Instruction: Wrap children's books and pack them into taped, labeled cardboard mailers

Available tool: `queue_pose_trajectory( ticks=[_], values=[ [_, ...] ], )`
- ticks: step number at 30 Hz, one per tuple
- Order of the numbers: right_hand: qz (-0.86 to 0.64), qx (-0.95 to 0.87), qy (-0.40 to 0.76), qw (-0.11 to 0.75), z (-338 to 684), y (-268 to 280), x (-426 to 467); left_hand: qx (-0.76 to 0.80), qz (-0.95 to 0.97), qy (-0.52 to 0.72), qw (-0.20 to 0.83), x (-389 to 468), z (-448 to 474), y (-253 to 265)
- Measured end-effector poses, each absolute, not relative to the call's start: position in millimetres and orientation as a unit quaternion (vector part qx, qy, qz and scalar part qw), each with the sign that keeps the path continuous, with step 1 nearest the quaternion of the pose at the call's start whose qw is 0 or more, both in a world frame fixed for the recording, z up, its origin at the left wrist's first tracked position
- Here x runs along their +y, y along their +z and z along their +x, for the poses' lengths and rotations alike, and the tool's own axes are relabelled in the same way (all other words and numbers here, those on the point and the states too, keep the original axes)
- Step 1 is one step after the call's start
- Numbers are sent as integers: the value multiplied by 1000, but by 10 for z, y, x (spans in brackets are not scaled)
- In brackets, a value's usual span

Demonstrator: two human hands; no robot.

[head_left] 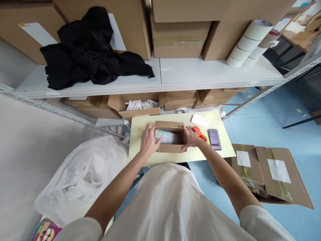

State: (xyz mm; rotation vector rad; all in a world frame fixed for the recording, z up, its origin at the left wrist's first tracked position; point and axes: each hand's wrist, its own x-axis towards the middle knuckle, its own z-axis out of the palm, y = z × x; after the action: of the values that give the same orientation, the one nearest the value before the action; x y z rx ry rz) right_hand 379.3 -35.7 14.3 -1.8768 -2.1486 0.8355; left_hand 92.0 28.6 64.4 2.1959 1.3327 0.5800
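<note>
A small open cardboard box point(171, 148) lies on the pale yellow table point(147, 160), with its long flaps folded outward. Inside it, towards the left, is a pale, whitish-blue packed item point(166, 136); its kind is unclear. My left hand point(148, 140) grips the box's left end, thumb reaching over the edge by the item. At the opposite end, my right hand point(191, 137) holds the right wall, fingers and thumb apart along it. Just right of that hand sit an orange-red tape dispenser point(197, 132) and a yellow tape roll point(205, 138), partly hidden by my wrist.
A phone point(214, 139) and a white card or small box point(199, 120) lie on the table. Behind stands a shelf point(185, 72) with cartons, black cloth point(87, 50) and stacked tape rolls point(248, 43). A white plastic bag point(85, 177) bulges at left; cartons point(260, 170) stand at right.
</note>
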Motion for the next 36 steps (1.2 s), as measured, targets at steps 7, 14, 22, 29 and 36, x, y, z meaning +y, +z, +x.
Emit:
queue_pose_trajectory(
  ticks=[7, 14, 22, 29, 36],
  values=[
    [-646, -721, 220, 121, 3831, 251, -386, 528, 644, 203, 515, 430, 708, 204],
    [-735, -538, 293, 289, 3905, 146, -757, 406, 728, 209, 512, 510, 741, 127],
    [-620, -698, 317, 165, 3700, 106, -1007, 278, 906, 19, 319, 634, 473, 148],
    [-638, -688, 307, 159, 3646, 158, -835, 315, 881, 108, 336, 476, 638, 28],
    [-680, -627, 284, 254, 3540, 116, -873, 383, 833, 162, 365, 247, 614, 16]
  ],
)
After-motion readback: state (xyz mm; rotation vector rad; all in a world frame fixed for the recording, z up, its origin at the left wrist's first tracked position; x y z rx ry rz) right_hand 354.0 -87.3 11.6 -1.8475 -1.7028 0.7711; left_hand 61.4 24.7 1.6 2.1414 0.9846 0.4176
